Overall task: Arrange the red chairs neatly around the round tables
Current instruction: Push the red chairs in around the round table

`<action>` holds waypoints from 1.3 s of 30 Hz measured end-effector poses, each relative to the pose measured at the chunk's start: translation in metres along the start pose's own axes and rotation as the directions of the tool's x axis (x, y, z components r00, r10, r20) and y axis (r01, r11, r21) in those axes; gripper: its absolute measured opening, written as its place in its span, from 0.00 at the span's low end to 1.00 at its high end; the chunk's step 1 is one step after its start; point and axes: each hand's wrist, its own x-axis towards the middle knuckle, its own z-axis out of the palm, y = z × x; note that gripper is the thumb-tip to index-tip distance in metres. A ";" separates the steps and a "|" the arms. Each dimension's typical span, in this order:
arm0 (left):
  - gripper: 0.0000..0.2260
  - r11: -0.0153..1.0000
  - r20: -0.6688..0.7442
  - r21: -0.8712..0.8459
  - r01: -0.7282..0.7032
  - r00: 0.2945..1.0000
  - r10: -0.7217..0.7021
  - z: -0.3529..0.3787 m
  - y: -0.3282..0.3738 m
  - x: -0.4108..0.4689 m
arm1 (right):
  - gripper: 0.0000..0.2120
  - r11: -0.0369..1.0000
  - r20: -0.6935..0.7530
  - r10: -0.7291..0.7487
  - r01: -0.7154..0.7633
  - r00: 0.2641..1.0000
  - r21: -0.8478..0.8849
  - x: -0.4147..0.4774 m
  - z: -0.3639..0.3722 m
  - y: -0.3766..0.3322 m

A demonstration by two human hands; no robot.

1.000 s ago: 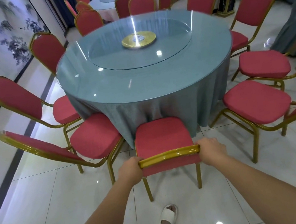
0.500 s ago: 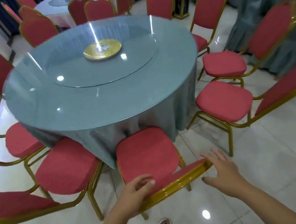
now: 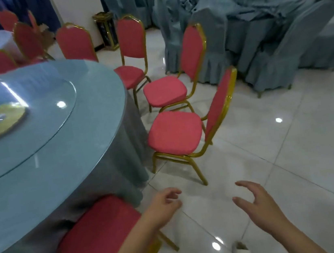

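Left grip (image 3: 164,208) and right grip (image 3: 256,204) spread, empty, lower centre; next, probably grasp centre-frame chair (image 3: 174,133), squaring it to counter (image 3: 51,173).

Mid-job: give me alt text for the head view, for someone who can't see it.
Both hands are open and empty above the tiled floor: left hand, right hand. Left of them stands a round table with red chairs around it, the next chair just ahead; grey-covered chairs crowd the far right.

Near chair (image 3: 100,237) back mostly behind L forearm (image 3: 131,250); table (image 3: 40,168) cut off left, blurry.
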 end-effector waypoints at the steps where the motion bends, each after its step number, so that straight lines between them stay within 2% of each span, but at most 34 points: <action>1: 0.12 0.999 0.009 0.042 0.011 1.000 -0.011 0.014 0.020 0.019 | 0.19 1.000 0.008 0.004 -0.004 1.000 0.020 0.015 -0.018 0.007; 4: 0.17 0.994 0.016 0.110 0.018 1.000 -0.019 0.056 0.082 0.067 | 0.19 0.999 0.041 -0.033 0.031 0.999 0.039 0.058 -0.071 0.022; 8: 0.28 0.992 -0.022 0.122 -0.028 0.999 0.031 0.100 0.152 0.131 | 0.19 0.991 0.098 -0.113 0.119 0.989 -0.060 0.130 -0.141 0.036; 11: 0.35 0.996 -0.102 0.088 -0.035 0.994 0.044 0.120 0.190 0.177 | 0.20 0.979 0.129 -0.140 0.157 0.982 -0.130 0.191 -0.182 0.039; 15: 0.43 0.995 -0.105 0.094 0.023 0.994 -0.013 0.129 0.219 0.242 | 0.23 0.965 0.169 -0.177 0.204 0.970 -0.163 0.268 -0.217 0.026; 20: 0.45 0.997 -0.142 0.061 0.046 0.989 -0.037 0.130 0.249 0.346 | 0.23 0.954 0.182 -0.229 0.258 0.956 -0.154 0.372 -0.237 0.002; 23: 0.37 0.998 -0.070 -0.056 -0.012 0.998 0.008 0.136 0.266 0.401 | 0.26 0.951 0.209 -0.231 0.266 0.950 -0.156 0.431 -0.241 -0.016; 25: 0.39 0.999 -0.006 -0.032 0.031 0.999 -0.032 0.138 0.271 0.429 | 0.29 0.950 0.223 -0.211 0.253 0.952 -0.180 0.470 -0.244 -0.030; 27: 0.45 0.996 0.053 0.045 0.079 0.995 -0.081 0.132 0.269 0.450 | 0.32 0.930 0.269 -0.233 0.295 0.935 -0.218 0.506 -0.247 -0.045; 30: 0.49 0.978 0.189 0.164 0.130 0.969 -0.160 0.114 0.272 0.467 | 0.37 0.860 0.348 -0.250 0.372 0.904 -0.349 0.560 -0.254 -0.064; 32: 0.49 0.957 0.223 0.220 0.187 0.946 -0.236 0.113 0.277 0.466 | 0.40 0.725 0.411 -0.178 0.402 0.894 -0.560 0.597 -0.256 -0.071; 35: 0.49 0.948 0.138 0.224 0.228 0.955 -0.263 0.122 0.281 0.461 | 0.40 0.495 0.475 -0.181 0.497 0.861 -0.712 0.649 -0.241 -0.086; 37: 0.46 0.943 0.035 0.235 0.235 0.968 -0.250 0.129 0.281 0.459 | 0.33 0.409 0.566 -0.237 0.609 0.790 -0.679 0.681 -0.228 -0.094; 39: 0.41 0.928 -0.131 0.267 0.261 0.964 -0.233 0.141 0.284 0.453 | 0.25 0.358 0.679 -0.254 0.719 0.689 -0.595 0.704 -0.219 -0.095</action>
